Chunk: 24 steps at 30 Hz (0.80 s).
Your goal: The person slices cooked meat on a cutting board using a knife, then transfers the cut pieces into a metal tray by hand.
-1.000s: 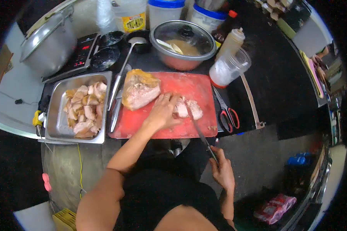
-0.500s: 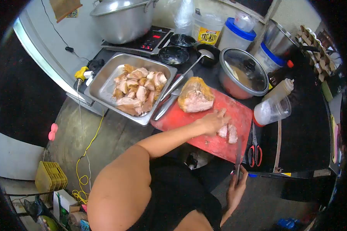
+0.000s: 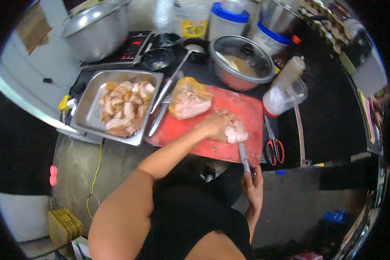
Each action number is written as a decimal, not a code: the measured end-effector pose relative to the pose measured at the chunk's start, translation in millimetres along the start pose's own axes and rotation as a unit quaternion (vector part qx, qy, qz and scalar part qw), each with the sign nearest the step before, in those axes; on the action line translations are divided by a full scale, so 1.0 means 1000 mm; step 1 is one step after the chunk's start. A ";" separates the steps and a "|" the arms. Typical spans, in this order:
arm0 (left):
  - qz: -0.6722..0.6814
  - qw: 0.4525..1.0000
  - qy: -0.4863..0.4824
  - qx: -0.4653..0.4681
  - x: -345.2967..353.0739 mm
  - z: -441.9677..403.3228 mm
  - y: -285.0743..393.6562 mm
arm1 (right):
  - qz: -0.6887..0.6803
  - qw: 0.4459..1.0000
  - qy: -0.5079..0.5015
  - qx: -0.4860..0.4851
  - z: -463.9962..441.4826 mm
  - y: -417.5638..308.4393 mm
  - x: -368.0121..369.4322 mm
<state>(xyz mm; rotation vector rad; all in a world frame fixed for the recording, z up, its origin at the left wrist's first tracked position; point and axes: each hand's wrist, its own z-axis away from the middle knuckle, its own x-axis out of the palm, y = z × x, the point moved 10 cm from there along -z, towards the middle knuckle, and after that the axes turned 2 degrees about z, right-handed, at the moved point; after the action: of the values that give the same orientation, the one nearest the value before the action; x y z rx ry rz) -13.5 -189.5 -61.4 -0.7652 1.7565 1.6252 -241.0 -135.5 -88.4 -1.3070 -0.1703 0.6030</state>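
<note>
On the red cutting board (image 3: 229, 102), my left hand (image 3: 216, 125) rests against small cut pieces of meat (image 3: 237, 132), its fingers bent over their left side. Whether it pinches a piece is hidden. My right hand (image 3: 253, 187) is closed round the handle of a knife (image 3: 244, 157) at the board's front edge. The blade's tip end lies by the lower side of the pieces. A large chunk of meat (image 3: 190, 99) sits at the board's upper left. Left of the board, a steel tray (image 3: 86, 106) holds several meat chunks.
Scissors (image 3: 274, 145) and a clear container (image 3: 286, 97) stand or lie right of the board. A lidded bowl (image 3: 242, 80) is behind it. A ladle (image 3: 171, 78) lies between tray and board. Further back are a cooktop (image 3: 136, 50) and a large pot (image 3: 95, 34).
The camera view has swung and shifted. The cut pieces, apart earlier, now sit close together by my left hand. The knife blade has turned and shows its flat side.
</note>
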 end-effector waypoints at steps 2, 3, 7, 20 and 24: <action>0.027 1.000 0.005 0.001 0.001 0.000 -0.001 | -0.008 1.000 0.007 -0.016 -0.002 -0.002 0.007; 0.036 0.999 0.005 0.009 0.001 -0.001 -0.001 | -0.014 0.998 0.009 -0.060 -0.005 -0.005 0.010; 0.012 0.996 0.035 0.075 0.001 -0.002 0.005 | 0.038 0.997 0.020 -0.069 -0.005 -0.009 0.007; 0.112 0.990 0.075 0.050 -0.004 0.007 0.004 | -0.028 0.999 -0.026 0.001 -0.010 -0.001 0.010; 0.245 0.969 0.023 -0.013 0.006 0.005 -0.018 | -0.051 0.998 -0.034 -0.007 -0.009 -0.003 0.014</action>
<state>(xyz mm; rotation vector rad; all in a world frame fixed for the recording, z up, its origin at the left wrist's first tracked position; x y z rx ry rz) -3.2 -185.7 -77.5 -0.3957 2.0741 1.9587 -223.6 -136.8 -90.8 -1.2838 -0.2958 0.5607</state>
